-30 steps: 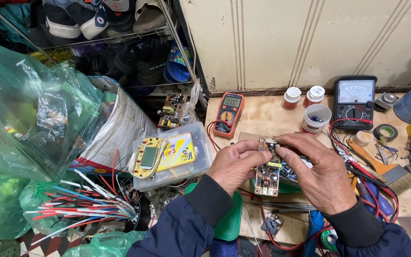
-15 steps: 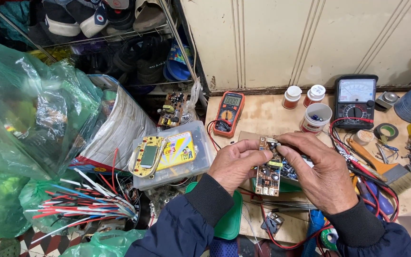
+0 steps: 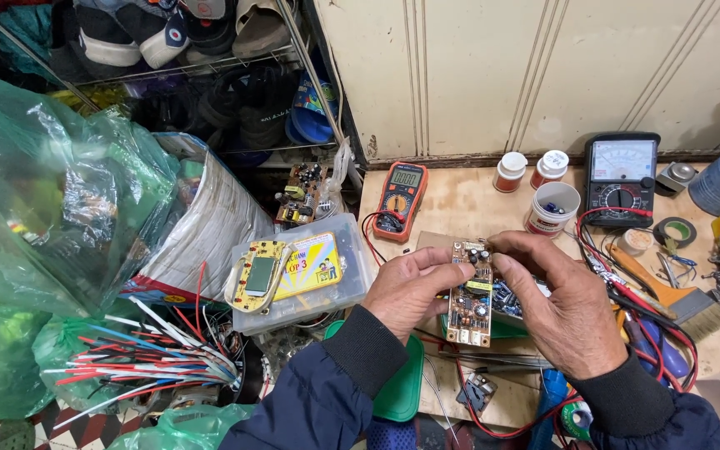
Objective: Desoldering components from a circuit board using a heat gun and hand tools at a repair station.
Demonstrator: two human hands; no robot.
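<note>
A small brown circuit board (image 3: 470, 300) studded with components stands upright between both hands over the wooden bench. My left hand (image 3: 410, 287) pinches its left edge with thumb and forefinger. My right hand (image 3: 564, 308) grips its top right corner, fingers curled around it. Both sleeves are dark blue. Under the board lie a second board with blue parts (image 3: 510, 298) and a green tray (image 3: 402, 392).
An orange digital multimeter (image 3: 399, 200) and a black analog meter (image 3: 621, 177) sit at the back of the bench (image 3: 460, 200). Small jars (image 3: 552, 208), a brush (image 3: 685, 300), screws and red wires crowd the right. A clear plastic box (image 3: 297, 271), wire bundle (image 3: 143, 358) and green bags (image 3: 35, 192) lie left.
Both hands stay on the board; the fingers shift only slightly and the board keeps nearly the same position.
</note>
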